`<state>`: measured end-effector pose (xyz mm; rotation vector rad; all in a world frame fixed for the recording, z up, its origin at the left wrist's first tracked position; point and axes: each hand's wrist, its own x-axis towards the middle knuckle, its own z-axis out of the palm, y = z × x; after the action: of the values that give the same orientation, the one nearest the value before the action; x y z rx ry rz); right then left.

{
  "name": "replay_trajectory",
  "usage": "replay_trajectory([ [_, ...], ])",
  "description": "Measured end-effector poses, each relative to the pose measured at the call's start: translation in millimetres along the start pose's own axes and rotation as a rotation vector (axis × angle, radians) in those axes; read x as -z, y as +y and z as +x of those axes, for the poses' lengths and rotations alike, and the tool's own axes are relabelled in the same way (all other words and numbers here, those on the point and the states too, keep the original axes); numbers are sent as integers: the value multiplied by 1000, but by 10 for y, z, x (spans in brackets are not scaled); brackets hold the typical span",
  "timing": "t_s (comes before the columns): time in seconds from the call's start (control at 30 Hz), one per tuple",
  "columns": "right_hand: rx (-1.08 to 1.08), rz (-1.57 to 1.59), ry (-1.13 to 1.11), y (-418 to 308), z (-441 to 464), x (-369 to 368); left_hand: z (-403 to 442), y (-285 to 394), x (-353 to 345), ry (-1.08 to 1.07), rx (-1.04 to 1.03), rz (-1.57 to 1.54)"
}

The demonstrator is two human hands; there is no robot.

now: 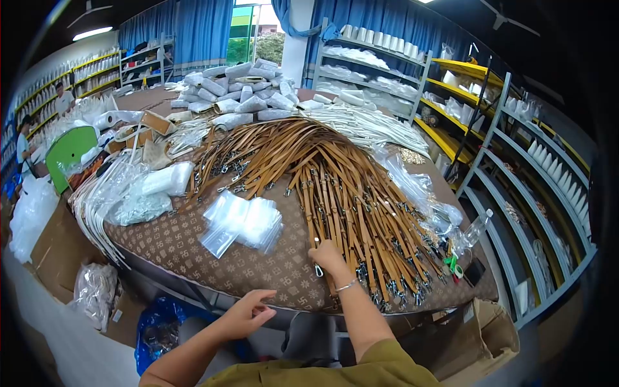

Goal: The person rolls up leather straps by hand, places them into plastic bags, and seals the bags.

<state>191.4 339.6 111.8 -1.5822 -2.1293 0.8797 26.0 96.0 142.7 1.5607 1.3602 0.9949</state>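
A: Can we see all of the brown strap (pixel 311 216) in the right hand (pixel 327 257)?
B: No, the fingers cover part of it.
A: What do we make out inside the blue plastic bag (pixel 169 307)?
B: Its contents (pixel 160 339) are too small and blurred for us to name.
A: And the olive shirt (pixel 322 375)?
B: We lose part of it at the bottom edge, just as the top edge cuts into a ceiling fan (pixel 499 18).

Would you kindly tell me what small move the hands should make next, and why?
I would probably draw the gripped strap toward the left hand: the right hand appears closed on one of the brown straps near a metal clip, while the left is empty, open and close by, apart from the pile.
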Motion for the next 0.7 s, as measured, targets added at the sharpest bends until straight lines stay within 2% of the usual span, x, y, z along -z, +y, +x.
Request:
replay_trajectory([
  [0.03, -51, 236, -123, 28, 3, 97, 76, -32, -23, -11, -17, -31],
  [0.1, 13, 652, -168, 40, -275, 261, 240, -100, -91, -25, -49, -100],
  [0.13, 44, 709, -177, 32, -493, 315, 348, -116, -122, -11, -52, -104],
  [0.23, 191, 680, -199, 129, -1255, 261, 738, -67, -227, 93, 264, -709],
  [0.27, 174, 712, -228, 100, -1511, 279, 825, -27, -275, 108, 260, -726],
  [0.37, 77, 756, -429, 285, -1953, 127, 1064, 81, -387, -1, 309, -1104],
  [0.5, 164, 717, -608, 526, -1969, 261, 1130, 12, -663, 65, 317, -987],
  [0.53, 161, 724, -603, 549, -1905, 296, 1132, 32, -698, 58, 322, -982],
  [0.6, 231, 906, -450, 499, -1597, 373, 1009, 315, -695, 0, 234, -688],
  [0.63, 38, 1006, -402, 420, -1416, 406, 993, 386, -715, -25, 192, -545],
  [0.67, -163, 1098, -354, 318, -1232, 452, 1007, 270, -893, -34, -11, -418],
  [0.7, -192, 1236, -336, 177, -1051, 508, 992, 131, -1097, -43, -214, -286],
])
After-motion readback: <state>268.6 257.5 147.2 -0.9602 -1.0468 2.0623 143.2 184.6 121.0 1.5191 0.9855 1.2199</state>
